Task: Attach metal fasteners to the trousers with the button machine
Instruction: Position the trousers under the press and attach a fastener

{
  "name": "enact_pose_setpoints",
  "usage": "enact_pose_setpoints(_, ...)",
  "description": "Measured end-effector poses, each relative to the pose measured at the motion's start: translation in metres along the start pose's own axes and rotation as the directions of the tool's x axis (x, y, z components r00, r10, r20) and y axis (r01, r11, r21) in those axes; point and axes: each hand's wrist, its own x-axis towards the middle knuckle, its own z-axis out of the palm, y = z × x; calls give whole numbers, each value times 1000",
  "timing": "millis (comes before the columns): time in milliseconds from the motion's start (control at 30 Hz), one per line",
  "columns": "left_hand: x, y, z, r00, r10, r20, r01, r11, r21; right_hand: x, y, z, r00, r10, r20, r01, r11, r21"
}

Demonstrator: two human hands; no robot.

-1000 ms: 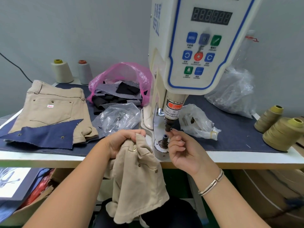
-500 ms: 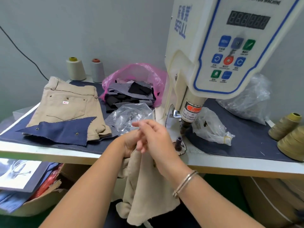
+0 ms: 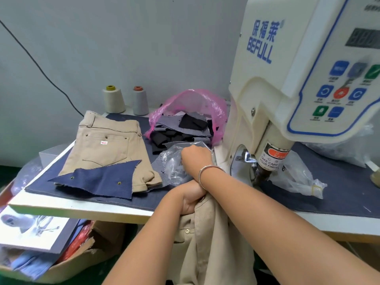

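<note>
While crossing over left forearm, right hand [image 3: 195,156] reaches into clear bag [image 3: 174,161], grip hidden. Left hand [image 3: 190,199] clamped on trousers [image 3: 209,239] hanging off table [image 3: 82,208] edge, beside machine [image 3: 287,89].

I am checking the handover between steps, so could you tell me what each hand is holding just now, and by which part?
The left hand grips the beige trousers by a bunched upper edge. The right hand reaches into the clear plastic bag; whether it holds anything cannot be told.
</note>
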Motion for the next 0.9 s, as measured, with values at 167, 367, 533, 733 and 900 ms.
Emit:
enact_pose_setpoints(167, 0, 0, 1, 1000, -1, 9, 1, 1000, 0, 3, 0, 6, 998, -62, -24, 62, 998, -34)
enact_pose_setpoints(367, -2, 0, 2, 999, -29, 43, 29, 1000, 5, 2, 3, 12, 998, -20, -53, 22, 999, 48)
enact_pose_setpoints(533, -1, 0, 2, 998, -32, 50, 33, 999, -17, 5, 6, 17, 999, 39, -37, -35, 993, 117)
enact_pose_setpoints(733, 0, 1, 2, 999, -44, 26, 45, 999, -25, 5, 11, 19, 991, 118, -59, -101, 964, 246)
enact_pose_setpoints(900, 0, 1, 3, 998, -54, 42, 53, 998, 23, -1, 15, 19, 994, 91, -58, -64, 929, 365)
